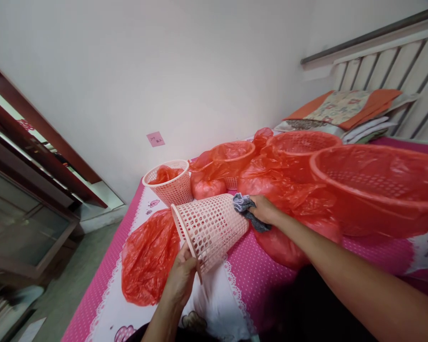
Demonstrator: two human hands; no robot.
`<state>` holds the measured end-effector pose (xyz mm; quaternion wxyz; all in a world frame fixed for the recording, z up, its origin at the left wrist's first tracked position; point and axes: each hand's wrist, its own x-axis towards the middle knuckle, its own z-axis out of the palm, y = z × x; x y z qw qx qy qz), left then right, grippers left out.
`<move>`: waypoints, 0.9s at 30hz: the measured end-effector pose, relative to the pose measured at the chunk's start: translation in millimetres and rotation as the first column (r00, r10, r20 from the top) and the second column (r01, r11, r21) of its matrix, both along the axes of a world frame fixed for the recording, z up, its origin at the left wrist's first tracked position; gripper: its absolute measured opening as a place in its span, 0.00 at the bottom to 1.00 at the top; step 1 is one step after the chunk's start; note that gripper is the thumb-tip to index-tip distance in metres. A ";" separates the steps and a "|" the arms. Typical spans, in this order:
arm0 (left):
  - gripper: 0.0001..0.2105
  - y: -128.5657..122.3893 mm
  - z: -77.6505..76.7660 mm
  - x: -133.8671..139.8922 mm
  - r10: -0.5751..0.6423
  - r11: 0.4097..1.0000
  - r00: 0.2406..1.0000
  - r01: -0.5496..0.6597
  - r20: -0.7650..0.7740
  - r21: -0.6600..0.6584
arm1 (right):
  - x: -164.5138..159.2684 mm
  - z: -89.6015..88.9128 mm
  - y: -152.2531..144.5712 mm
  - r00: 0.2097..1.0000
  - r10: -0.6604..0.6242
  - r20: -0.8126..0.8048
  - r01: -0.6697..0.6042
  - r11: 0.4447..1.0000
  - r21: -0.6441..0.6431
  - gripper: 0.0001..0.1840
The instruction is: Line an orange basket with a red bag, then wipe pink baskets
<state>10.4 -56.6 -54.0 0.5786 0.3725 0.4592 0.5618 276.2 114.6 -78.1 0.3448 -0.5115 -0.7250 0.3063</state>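
A pale pink perforated plastic wastebasket (214, 225) lies tilted on its side above the bed, its open rim facing left. My left hand (183, 270) grips that rim, thumb on the near side and fingers partly hidden by it. At the basket's base end, my right hand (266, 210) is closed on a grey-blue cloth (248, 206), which is pressed against the basket's outer wall. Left of the basket lies a crumpled red plastic bag (148, 261) on the bedspread.
Behind stands a pink basket (171, 187) holding a red bag. Several red-bagged baskets (376, 175) and filled red bags (285, 237) crowd the right side. Folded bedding (345, 111) is stacked by the white headboard (395, 71). The bed's edge (103, 266) drops to the floor at left.
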 end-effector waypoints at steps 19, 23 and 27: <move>0.37 -2.1 -4.7 -6.9 0.026 0.998 0.997 -0.022 -0.076 0.063 | -65.1 46.3 -86.7 0.873 0.342 0.347 -0.487 0.634 0.601 0.16; 0.36 -2.3 -6.0 -9.6 0.014 0.997 0.996 -0.007 -0.093 0.071 | -73.8 42.7 -101.6 0.796 0.320 0.514 -0.600 0.533 0.597 0.15; 0.36 -3.5 0.4 -6.4 -0.016 0.998 0.998 0.020 -0.055 0.064 | -75.0 42.2 -105.9 0.765 0.283 0.579 -0.632 0.504 0.589 0.17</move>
